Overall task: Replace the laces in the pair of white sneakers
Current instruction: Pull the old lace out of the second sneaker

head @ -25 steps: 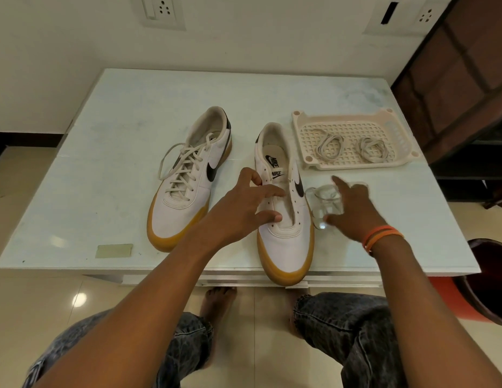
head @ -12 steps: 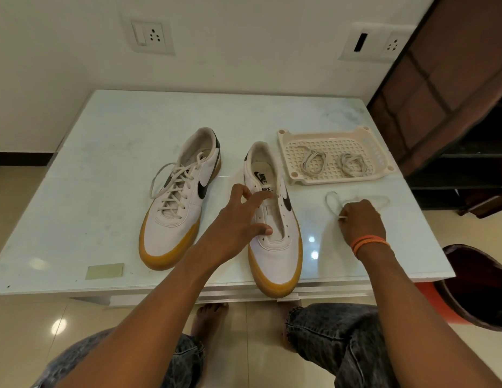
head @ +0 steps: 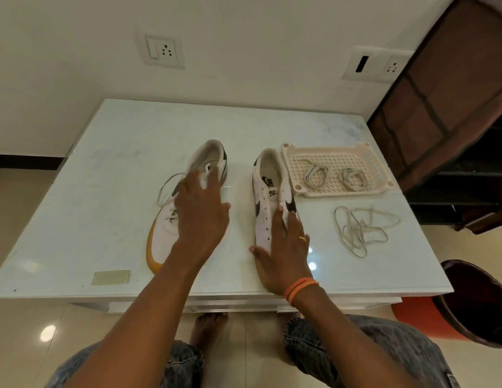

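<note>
Two white sneakers with tan soles stand on the white table [head: 104,191]. The left sneaker [head: 163,236] is still laced. My left hand [head: 201,214] hovers over its lacing, fingers spread, holding nothing. The right sneaker [head: 268,189] has bare eyelets. My right hand [head: 283,253] lies flat on its toe, fingers apart. A loose removed lace [head: 362,229] lies in a heap on the table to the right of that shoe. Two coiled laces [head: 317,176] [head: 355,179] rest in the cream perforated tray [head: 378,169] behind it.
A small beige tag [head: 111,277] lies near the table's front left edge. A dark bin with an orange base [head: 474,301] stands on the floor at the right. A brown cabinet [head: 454,107] fills the right side. My knees are under the table's front edge.
My left hand moved from the right sneaker over to the laced left one. My right hand let go of the removed lace, left it on the table, and came onto the right sneaker's toe.
</note>
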Available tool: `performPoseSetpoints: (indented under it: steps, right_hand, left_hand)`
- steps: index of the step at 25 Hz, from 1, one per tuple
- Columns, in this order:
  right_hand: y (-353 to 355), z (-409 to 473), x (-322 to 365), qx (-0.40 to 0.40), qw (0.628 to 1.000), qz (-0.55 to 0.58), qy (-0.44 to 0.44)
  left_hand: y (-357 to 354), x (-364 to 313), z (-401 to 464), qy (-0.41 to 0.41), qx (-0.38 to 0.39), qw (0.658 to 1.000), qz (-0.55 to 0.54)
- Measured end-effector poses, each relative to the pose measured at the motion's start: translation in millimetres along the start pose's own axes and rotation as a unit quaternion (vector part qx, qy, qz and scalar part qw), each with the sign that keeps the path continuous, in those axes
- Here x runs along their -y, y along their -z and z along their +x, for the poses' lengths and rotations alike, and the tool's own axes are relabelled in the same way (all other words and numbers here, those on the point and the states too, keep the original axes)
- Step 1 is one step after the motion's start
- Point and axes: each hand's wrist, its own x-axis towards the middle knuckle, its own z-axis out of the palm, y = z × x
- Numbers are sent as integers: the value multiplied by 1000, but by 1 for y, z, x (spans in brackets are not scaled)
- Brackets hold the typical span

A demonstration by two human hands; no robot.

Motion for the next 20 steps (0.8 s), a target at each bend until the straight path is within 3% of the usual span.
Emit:
performPoseSetpoints:
  steps: [2, 4, 7, 13, 17, 20]
  right_hand:
    - [-6, 26, 12, -38, 999, -5, -18]
    - [-10, 55, 28, -42, 998, -5, -37]
    - [-10, 102, 50, -48, 998, -1, -44]
    - [9, 169, 57, -70, 997, -17, -37]
    - [14, 109, 62, -168, 980, 107, 26]
    - [3, 40, 42, -67, 985, 143, 63]
  left_hand:
    - [2, 17, 3, 157, 122, 980, -9]
    - [0, 29, 4, 231, 192, 954, 0]
    - [-2, 34, 5, 189, 176, 964, 59]
    - [1, 40, 9, 172, 190, 966, 39]
    - [2, 33, 10, 182, 233, 955, -5]
    - [-1, 14, -8, 162, 242, 956, -18]
